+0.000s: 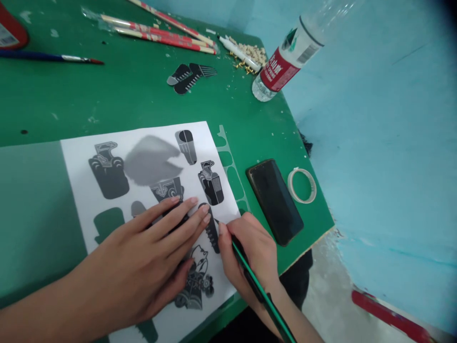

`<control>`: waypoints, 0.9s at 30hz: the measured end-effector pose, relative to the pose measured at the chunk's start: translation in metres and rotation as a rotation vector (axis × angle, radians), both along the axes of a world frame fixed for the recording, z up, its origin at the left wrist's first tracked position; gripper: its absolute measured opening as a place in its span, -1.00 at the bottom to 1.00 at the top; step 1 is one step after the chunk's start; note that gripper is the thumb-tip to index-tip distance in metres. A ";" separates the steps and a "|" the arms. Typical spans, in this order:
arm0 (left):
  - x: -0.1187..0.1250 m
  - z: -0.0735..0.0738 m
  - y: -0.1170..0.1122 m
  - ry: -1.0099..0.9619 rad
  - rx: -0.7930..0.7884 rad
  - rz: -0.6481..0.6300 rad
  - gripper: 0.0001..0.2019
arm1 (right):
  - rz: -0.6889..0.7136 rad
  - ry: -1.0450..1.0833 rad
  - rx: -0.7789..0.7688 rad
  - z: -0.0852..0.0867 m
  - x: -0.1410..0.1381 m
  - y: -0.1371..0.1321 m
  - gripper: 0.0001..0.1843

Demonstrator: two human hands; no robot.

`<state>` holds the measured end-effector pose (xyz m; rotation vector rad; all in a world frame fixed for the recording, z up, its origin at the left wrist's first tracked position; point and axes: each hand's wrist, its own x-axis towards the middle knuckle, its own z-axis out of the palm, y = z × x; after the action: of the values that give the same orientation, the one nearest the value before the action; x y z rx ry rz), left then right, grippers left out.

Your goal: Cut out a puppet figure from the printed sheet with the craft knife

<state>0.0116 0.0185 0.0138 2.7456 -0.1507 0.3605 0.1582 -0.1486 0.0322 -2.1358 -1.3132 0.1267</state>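
Note:
A white sheet (143,143) printed with several black figure shapes lies on the green table (107,95), partly under a translucent film. My left hand (150,257) lies flat on the sheet, fingers stretched out and pressing it down. My right hand (250,252) is closed in a pinch round a thin green-handled tool (264,295). The tool's tip touches the sheet beside a long black shape (212,228), just right of my left fingertips.
A black phone (274,200) and a tape ring (302,185) lie right of the sheet near the table edge. A plastic bottle (285,62), cut-out black pieces (191,76), a paintbrush (53,57), chopsticks (160,35) and small pins lie farther back.

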 end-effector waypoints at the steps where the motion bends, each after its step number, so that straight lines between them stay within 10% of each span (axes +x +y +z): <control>1: 0.000 0.000 0.000 0.000 -0.001 0.001 -0.47 | -0.002 -0.007 -0.002 0.000 0.000 0.000 -0.63; 27: 0.001 0.001 0.000 -0.009 -0.014 0.000 -0.48 | -0.002 -0.009 -0.007 0.000 -0.002 -0.002 -0.62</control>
<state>0.0129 0.0185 0.0148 2.7302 -0.1500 0.3728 0.1557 -0.1509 0.0321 -2.1457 -1.3172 0.1215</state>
